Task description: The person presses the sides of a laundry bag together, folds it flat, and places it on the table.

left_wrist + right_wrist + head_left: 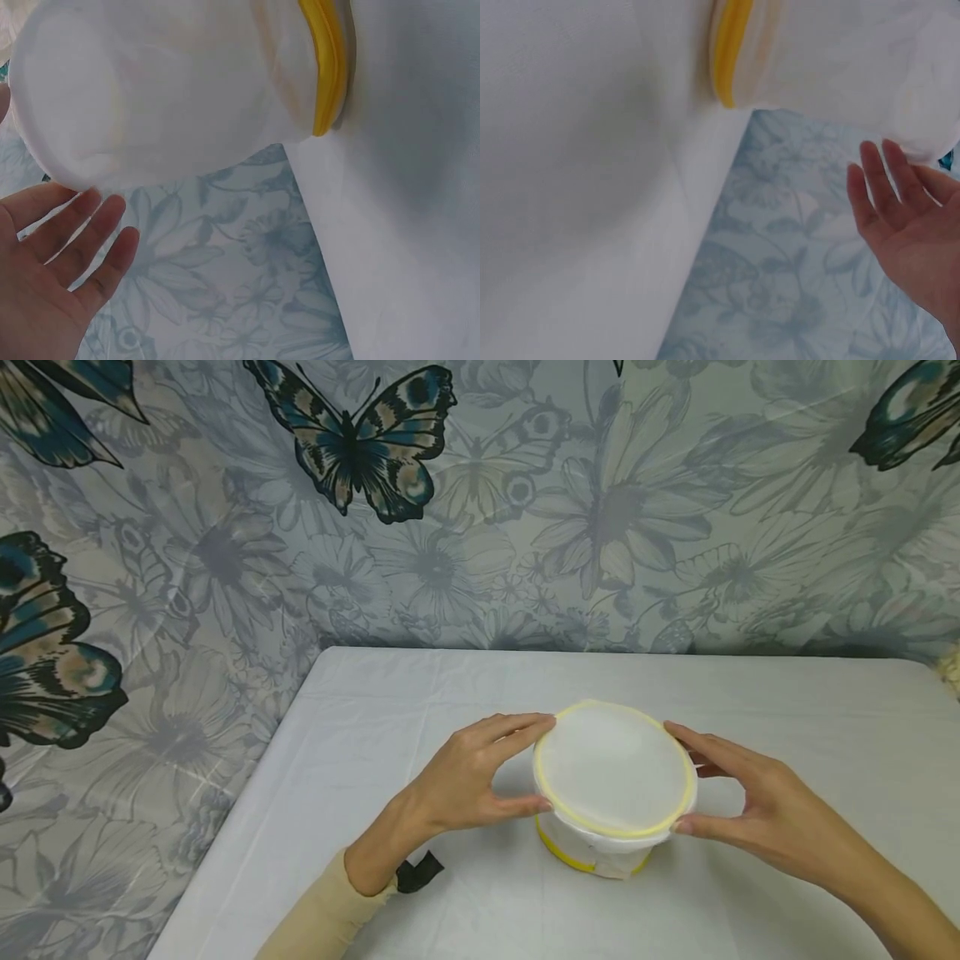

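Yellow-edged, the rim (628,832) meets spread, nearly straight fingers of the left hand (480,768) and right hand (757,797) on opposite sides; the round white tub (609,847), upright on the white table (420,718), has contents hidden beneath its top (617,768).

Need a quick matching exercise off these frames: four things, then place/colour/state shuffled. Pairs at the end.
Things
1. left hand
2. right hand
3. round tub
4. patterned backdrop

Descriptions
A. beyond the white-covered table, with a print of butterflies and flowers
B. touching the rim, no sleeve in view on its arm
C. white with yellow trim, between two hands
D. touching the rim, a beige sleeve on its arm

Pairs: 1-D, 2-B, 3-C, 4-A
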Motion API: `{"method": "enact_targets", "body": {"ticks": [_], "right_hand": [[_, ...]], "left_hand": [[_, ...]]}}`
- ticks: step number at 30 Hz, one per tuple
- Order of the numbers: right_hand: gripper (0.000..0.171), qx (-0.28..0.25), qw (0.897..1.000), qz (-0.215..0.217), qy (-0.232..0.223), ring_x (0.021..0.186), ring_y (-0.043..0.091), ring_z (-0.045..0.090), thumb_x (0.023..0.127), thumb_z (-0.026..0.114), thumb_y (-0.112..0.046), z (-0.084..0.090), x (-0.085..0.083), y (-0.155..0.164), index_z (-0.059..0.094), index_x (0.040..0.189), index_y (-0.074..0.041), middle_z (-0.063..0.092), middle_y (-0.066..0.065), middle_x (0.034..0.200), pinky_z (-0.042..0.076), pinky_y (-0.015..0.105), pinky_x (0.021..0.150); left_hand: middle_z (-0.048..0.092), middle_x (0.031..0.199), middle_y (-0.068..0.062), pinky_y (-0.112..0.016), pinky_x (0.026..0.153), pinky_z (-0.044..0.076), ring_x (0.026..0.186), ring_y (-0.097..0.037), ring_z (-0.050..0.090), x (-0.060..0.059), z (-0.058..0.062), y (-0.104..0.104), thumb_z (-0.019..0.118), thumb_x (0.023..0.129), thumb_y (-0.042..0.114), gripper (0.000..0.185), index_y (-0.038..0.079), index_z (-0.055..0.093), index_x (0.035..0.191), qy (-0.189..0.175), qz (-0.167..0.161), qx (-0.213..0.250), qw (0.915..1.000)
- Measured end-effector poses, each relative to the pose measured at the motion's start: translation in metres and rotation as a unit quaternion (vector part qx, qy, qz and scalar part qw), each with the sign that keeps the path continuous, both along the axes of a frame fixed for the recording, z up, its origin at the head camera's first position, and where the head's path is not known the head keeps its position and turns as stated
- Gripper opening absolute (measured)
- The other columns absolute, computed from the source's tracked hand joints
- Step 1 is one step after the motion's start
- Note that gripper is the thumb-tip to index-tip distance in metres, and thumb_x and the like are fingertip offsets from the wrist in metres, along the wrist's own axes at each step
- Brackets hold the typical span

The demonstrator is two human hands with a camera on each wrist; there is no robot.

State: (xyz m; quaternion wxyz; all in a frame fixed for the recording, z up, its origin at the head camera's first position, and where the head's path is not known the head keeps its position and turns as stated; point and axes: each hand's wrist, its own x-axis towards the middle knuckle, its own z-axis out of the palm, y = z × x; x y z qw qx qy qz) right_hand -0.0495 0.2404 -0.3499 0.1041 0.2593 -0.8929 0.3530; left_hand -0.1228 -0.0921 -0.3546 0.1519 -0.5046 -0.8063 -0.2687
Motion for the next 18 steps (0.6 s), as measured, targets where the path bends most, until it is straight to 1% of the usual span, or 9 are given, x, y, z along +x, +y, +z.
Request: {"method": "enact_targets", "body": {"ticks": [4, 9, 12, 18], "right_hand": [[0.101, -0.002, 1.000, 0.013, -0.001, 0.106, -0.002, 0.060, 0.063, 0.095, -0.015, -0.0010, -0.0012, -0.0019, 0.044, 0.151, -0.015, 0.055, -0.009, 0.140, 0.047, 0.009, 0.087], [0.099, -0.008, 1.000, 0.016, -0.021, 0.103, 0.000, 0.062, 0.067, 0.093, -0.017, -0.0048, -0.0008, -0.0050, 0.042, 0.152, -0.015, 0.055, -0.006, 0.139, 0.050, 0.011, 0.084], [0.098, -0.007, 1.000, 0.015, -0.024, 0.104, 0.000, 0.061, 0.068, 0.092, -0.019, -0.0066, -0.0007, -0.0055, 0.042, 0.152, -0.016, 0.055, -0.004, 0.140, 0.049, 0.011, 0.085], [0.098, -0.005, 1.000, -0.003, -0.028, 0.103, 0.000, 0.060, 0.066, 0.093, -0.023, -0.0072, 0.0018, -0.0066, 0.044, 0.151, -0.019, 0.055, -0.006, 0.140, 0.047, 0.009, 0.085]], "left_hand": [[0.044, 0.152, -0.006, -0.024, 0.110, 0.038, 0.135, -0.014, 0.046, 0.0012, -0.0022, 0.0033, 0.082, 0.080, 0.046, 0.085, 0.006, 0.048, 0.146, -0.022, -0.016, 0.006, 0.9996], [0.041, 0.155, -0.006, -0.024, 0.112, 0.035, 0.140, -0.015, 0.041, 0.0032, -0.0061, 0.0063, 0.084, 0.079, 0.044, 0.089, 0.004, 0.046, 0.148, -0.051, -0.018, 0.006, 0.9985], [0.038, 0.156, -0.006, -0.024, 0.113, 0.034, 0.141, -0.015, 0.039, 0.0043, -0.0076, 0.0066, 0.084, 0.077, 0.046, 0.093, 0.003, 0.044, 0.149, -0.054, -0.016, -0.001, 0.9984], [0.037, 0.157, -0.008, -0.024, 0.112, 0.035, 0.142, -0.015, 0.038, 0.0042, -0.0090, 0.0072, 0.085, 0.075, 0.049, 0.098, 0.002, 0.043, 0.149, -0.052, -0.014, -0.004, 0.9985]]}}
